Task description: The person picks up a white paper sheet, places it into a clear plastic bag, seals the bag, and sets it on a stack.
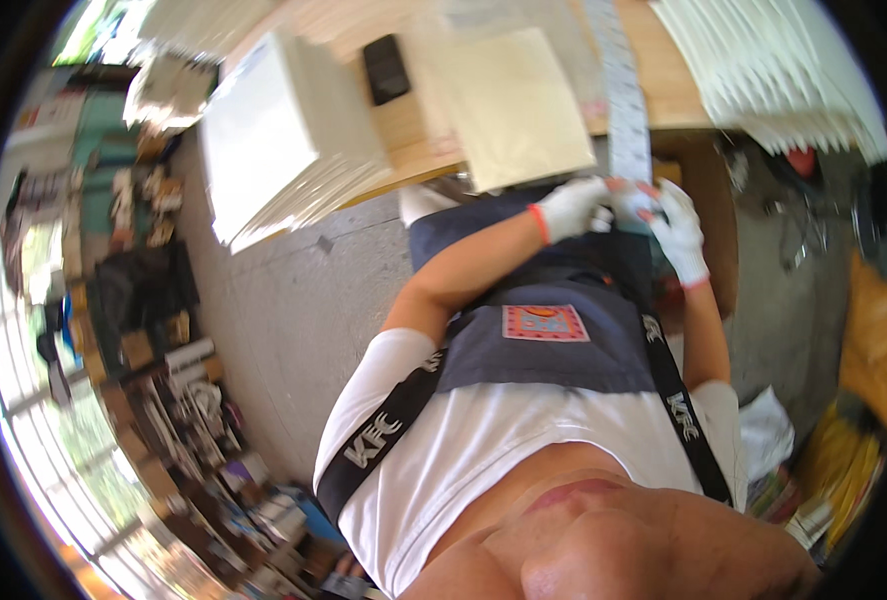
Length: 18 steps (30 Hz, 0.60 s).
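Both of my hands wear white gloves with reddish cuffs and bare fingertips. They meet just past the table's front edge, at the near end of a long pale strip with dark marks [625, 112]. My left hand [577, 208] has its fingers closed at the left side of this end. At the right side, my right hand [677, 229] pinches it with thumb and fingers. The strip runs away from me over the wooden table [672, 90]. Left of it lies a cream rectangular sheet [518, 109], reaching over the table edge. What exactly lies between the fingertips is blurred.
A tall stack of white sheets or folders [263, 142] stands on the table's left. A black phone [385, 69] lies beside it. Fanned white stacks [766, 75] fill the right side. Crowded shelves and boxes [143, 337] line the far left, and yellow bags [841, 465] lie at lower right.
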Available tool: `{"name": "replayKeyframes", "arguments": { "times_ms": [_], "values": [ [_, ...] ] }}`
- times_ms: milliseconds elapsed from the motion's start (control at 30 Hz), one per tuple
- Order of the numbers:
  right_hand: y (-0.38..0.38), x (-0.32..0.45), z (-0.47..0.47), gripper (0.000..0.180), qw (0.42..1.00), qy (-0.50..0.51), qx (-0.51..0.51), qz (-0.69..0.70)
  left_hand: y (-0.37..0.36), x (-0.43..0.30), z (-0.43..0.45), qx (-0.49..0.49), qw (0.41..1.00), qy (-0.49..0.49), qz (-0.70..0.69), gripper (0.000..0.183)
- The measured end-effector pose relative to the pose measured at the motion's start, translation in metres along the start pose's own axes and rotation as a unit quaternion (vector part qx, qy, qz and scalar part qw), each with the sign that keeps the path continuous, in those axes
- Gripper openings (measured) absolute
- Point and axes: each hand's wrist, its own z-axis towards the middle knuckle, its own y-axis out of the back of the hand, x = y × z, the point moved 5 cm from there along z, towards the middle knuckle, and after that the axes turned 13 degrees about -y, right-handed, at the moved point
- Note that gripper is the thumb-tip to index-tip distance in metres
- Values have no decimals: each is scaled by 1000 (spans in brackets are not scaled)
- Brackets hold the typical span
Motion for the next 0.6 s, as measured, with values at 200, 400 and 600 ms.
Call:
{"name": "replayKeyframes", "arguments": {
  "times_ms": [200, 400, 600],
  "values": [
    [30, 57, 22, 20, 989, 115, -56, -72, -15, -6, 10, -114, 992, -16, 53, 10],
    [0, 63, 75, 18, 963, -85, 109, 232, 16, -21, -26, -2, 937, 24, 349, 24],
    [-81, 50, 191, 26, 882, -321, 260, 226, 86, -32, -86, -265, 955, -131, 5, 42]
  ]
}}
